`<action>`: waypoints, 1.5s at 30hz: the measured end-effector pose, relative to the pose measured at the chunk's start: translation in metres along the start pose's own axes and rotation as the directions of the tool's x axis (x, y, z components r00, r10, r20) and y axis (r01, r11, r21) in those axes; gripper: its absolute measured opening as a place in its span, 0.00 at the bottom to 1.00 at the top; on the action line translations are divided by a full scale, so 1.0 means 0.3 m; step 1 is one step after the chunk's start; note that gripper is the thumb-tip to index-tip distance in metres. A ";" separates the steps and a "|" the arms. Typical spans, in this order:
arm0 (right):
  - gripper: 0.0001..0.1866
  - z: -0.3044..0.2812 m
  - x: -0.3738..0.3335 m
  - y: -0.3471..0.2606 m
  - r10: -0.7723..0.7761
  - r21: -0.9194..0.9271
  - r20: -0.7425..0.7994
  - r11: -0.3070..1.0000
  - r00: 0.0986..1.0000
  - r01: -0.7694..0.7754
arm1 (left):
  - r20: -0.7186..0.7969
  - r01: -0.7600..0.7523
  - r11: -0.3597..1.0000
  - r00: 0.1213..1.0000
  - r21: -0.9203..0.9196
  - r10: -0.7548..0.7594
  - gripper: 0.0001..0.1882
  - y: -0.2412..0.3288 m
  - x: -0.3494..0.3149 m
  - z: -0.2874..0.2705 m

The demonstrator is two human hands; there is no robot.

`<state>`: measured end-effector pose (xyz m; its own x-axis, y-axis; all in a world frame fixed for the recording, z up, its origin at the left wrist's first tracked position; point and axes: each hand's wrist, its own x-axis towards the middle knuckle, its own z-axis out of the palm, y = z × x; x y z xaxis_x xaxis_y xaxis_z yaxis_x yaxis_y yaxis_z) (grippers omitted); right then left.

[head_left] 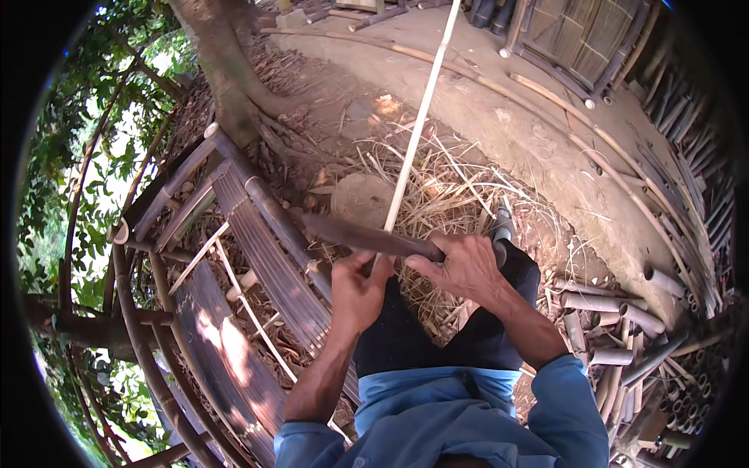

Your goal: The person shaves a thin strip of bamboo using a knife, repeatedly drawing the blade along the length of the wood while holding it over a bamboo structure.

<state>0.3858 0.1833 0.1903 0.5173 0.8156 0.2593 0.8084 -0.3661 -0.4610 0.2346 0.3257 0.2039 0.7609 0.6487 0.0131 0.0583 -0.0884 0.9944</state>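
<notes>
My right hand (466, 267) is wrapped round the handle of a machete (355, 235), whose dark, broad blade points to the left. Closed in my left hand (359, 290) is the near end of a long, pale bamboo strip (421, 117). The strip runs away from me and leaves the top of the view. Close to my left fingers the blade crosses the strip, touching it or nearly so; the exact contact is hard to make out. Both hands are in front of my lap, between my dark-trousered knees.
Curly bamboo shavings (445, 183) cover the ground ahead, around a flat stone (363, 196). At my left stands a slatted bamboo bench (273, 234) with thin strips on it. A tree trunk (226, 70) rises beyond. Cut bamboo pieces (608, 356) lie piled at my right.
</notes>
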 end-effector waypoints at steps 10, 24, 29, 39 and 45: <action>0.43 -0.140 0.252 0.316 0.228 -0.147 -0.048 0.961 0.973 -0.232 | -0.013 0.164 0.983 0.986 0.084 -0.163 0.14 -0.050 -0.201 -0.097; 0.32 0.063 -0.022 -0.022 -0.135 0.104 0.113 0.987 0.984 0.123 | 0.114 -0.006 0.997 0.993 -0.081 0.015 0.17 -0.086 -0.034 -0.060; 0.33 0.034 0.021 0.007 -0.043 0.012 0.121 0.999 0.992 0.042 | 0.215 0.248 0.969 0.947 -0.022 -0.238 0.16 -0.028 -0.021 -0.098; 0.49 -0.082 0.265 0.416 0.474 -0.175 0.043 0.870 0.879 -0.460 | 0.185 0.295 0.942 0.928 0.162 -0.322 0.15 -0.015 -0.242 -0.162; 0.52 -0.086 0.249 0.603 0.646 0.159 -0.069 0.759 0.760 -0.631 | 0.183 0.577 0.811 0.791 0.091 -0.583 0.18 -0.050 -0.240 -0.176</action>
<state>0.5779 0.1663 0.1483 0.9348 0.3527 -0.0425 0.2426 -0.7212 -0.6488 0.1450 0.3202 0.1937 0.6863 0.4267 -0.5891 0.5452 0.2344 0.8049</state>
